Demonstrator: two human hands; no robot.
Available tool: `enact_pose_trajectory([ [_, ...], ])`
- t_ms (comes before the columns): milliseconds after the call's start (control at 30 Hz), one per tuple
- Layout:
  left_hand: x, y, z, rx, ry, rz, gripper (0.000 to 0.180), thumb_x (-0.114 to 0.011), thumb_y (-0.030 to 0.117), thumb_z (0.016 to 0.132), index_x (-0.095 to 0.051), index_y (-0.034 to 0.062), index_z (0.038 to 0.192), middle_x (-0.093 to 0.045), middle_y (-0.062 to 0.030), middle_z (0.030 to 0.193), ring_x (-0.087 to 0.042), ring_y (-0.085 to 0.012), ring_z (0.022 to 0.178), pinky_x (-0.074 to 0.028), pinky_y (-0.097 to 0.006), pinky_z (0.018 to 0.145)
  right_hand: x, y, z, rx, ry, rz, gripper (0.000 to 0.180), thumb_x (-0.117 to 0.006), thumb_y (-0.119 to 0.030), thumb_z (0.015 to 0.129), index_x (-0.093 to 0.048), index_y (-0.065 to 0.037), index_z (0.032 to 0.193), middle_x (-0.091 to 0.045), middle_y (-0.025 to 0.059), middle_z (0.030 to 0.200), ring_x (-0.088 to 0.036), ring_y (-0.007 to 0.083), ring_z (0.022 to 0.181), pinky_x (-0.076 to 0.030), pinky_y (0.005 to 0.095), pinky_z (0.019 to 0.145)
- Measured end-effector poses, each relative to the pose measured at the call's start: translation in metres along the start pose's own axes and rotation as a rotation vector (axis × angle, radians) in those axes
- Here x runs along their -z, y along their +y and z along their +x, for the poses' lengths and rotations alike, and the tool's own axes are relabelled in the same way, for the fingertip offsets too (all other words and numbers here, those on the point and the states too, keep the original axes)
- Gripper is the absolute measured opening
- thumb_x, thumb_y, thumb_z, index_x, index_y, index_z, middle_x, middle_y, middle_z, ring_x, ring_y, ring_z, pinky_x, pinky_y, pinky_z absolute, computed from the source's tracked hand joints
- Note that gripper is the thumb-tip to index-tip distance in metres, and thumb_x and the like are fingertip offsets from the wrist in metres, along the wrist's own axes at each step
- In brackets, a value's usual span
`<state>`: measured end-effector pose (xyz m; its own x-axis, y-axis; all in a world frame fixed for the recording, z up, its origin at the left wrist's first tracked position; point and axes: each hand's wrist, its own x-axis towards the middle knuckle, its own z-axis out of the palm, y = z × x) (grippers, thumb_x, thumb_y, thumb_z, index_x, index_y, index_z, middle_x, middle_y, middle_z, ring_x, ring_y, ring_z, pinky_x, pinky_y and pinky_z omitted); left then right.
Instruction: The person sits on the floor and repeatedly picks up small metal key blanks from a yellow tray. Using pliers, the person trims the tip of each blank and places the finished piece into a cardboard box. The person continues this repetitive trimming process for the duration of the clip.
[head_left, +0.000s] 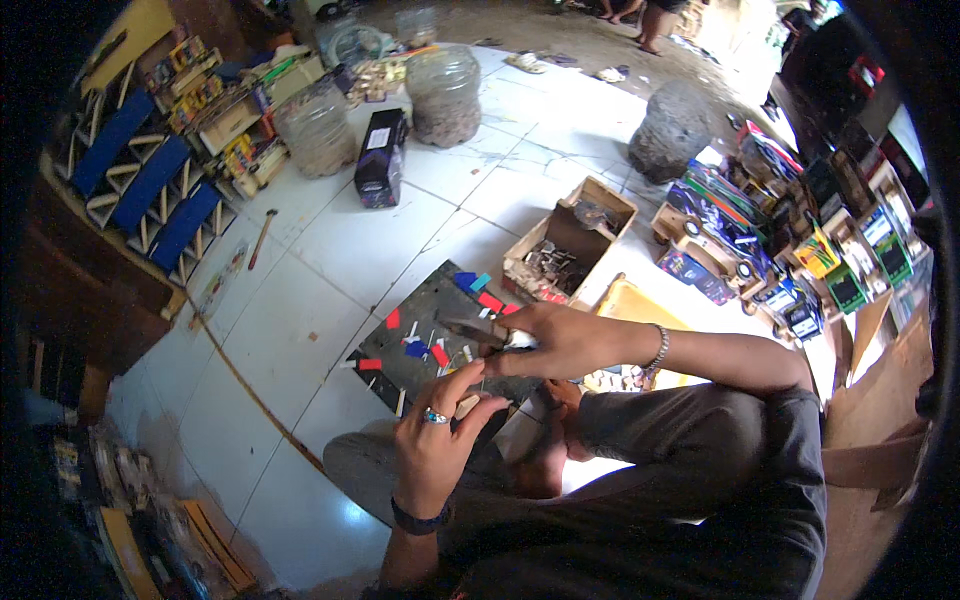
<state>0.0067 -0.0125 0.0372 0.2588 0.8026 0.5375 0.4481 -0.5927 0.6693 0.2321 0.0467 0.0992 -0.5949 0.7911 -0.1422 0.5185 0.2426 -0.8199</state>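
My right hand (570,338) is closed round a dark metal tool (466,328) with a narrow tip; its exact kind is unclear. My left hand (440,430), wearing a ring and a dark wristband, is just below, fingers and thumb curled toward each other. Something small and pale shows between them, too small to name. Both hands are above a dark board (400,345) on the floor in front of me. Scattered on it are small red pieces (370,364), blue pieces (416,349) and thin white strips (401,402).
Beyond the board stands a divided wooden box (570,240) of small metal parts. A yellow tray (640,305) lies beside my right forearm. Toy trucks (700,235) crowd the right. A hammer (262,240), a dark carton (382,158) and plastic containers (443,95) are on the tiles.
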Motion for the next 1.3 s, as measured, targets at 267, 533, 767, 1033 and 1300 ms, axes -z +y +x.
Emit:
enact_pose_trajectory([
  [267, -0.014, -0.011, -0.003, 0.165, -0.215, -0.041, 0.1, -0.089, 0.016, 0.081, -0.029, 0.0031, 0.16, -0.053, -0.0268, 0.145, -0.062, -0.0363, 0.128, -0.052, -0.047, 0.105, 0.041, 0.091, 0.018, -0.41, 0.263, 0.065, 0.047, -0.074, -0.036, 0.095, -0.068, 0.005, 0.116, -0.073, 0.0133, 0.09, -0.068, 0.0185, 0.083, -0.056, 0.0359, 0.077],
  [533, 0.002, -0.022, -0.008, 0.25, -0.567, 0.116, 0.099, -0.08, 0.04, 0.089, -0.023, 0.0034, 0.161, -0.041, -0.0273, 0.157, -0.041, -0.0444, 0.145, -0.039, -0.049, 0.118, 0.164, 0.212, 0.001, -0.629, 0.939, 0.268, 0.04, -0.066, -0.043, 0.097, -0.077, -0.005, 0.1, -0.07, 0.0036, 0.089, -0.061, 0.0163, 0.075, -0.047, 0.0356, 0.068],
  [767, 0.004, -0.028, -0.012, 0.301, -0.732, 0.102, 0.09, -0.079, 0.041, 0.09, -0.032, 0.0032, 0.159, -0.045, -0.0258, 0.156, -0.046, -0.0435, 0.141, -0.042, -0.048, 0.115, 0.162, 0.298, -0.057, -0.895, 0.722, 0.108, 0.043, -0.073, -0.046, 0.093, -0.073, -0.008, 0.115, -0.072, 0.0041, 0.099, -0.062, 0.0181, 0.077, -0.05, 0.0337, 0.068],
  [1033, 0.003, -0.037, -0.017, 0.381, -0.869, 0.154, 0.087, -0.076, 0.048, 0.09, -0.041, 0.0018, 0.154, -0.05, -0.0259, 0.152, -0.051, -0.0424, 0.138, -0.043, -0.047, 0.113, 0.085, 0.315, -0.141, -1.135, -0.163, 0.018, 0.037, -0.069, -0.04, 0.096, -0.075, -0.009, 0.115, -0.076, 0.0092, 0.108, -0.072, 0.0204, 0.089, -0.06, 0.0377, 0.079],
  [1300, -0.001, -0.034, -0.023, 0.354, -0.872, 0.164, 0.085, -0.076, 0.047, 0.091, -0.041, -0.0006, 0.153, -0.052, -0.0255, 0.148, -0.052, -0.0431, 0.135, -0.044, -0.048, 0.112, -0.061, 0.428, -0.169, -0.924, 0.034, -0.675, 0.043, -0.068, -0.038, 0.084, -0.072, -0.006, 0.114, -0.076, 0.0212, 0.097, -0.074, 0.0361, 0.094, -0.056, 0.0469, 0.084],
])
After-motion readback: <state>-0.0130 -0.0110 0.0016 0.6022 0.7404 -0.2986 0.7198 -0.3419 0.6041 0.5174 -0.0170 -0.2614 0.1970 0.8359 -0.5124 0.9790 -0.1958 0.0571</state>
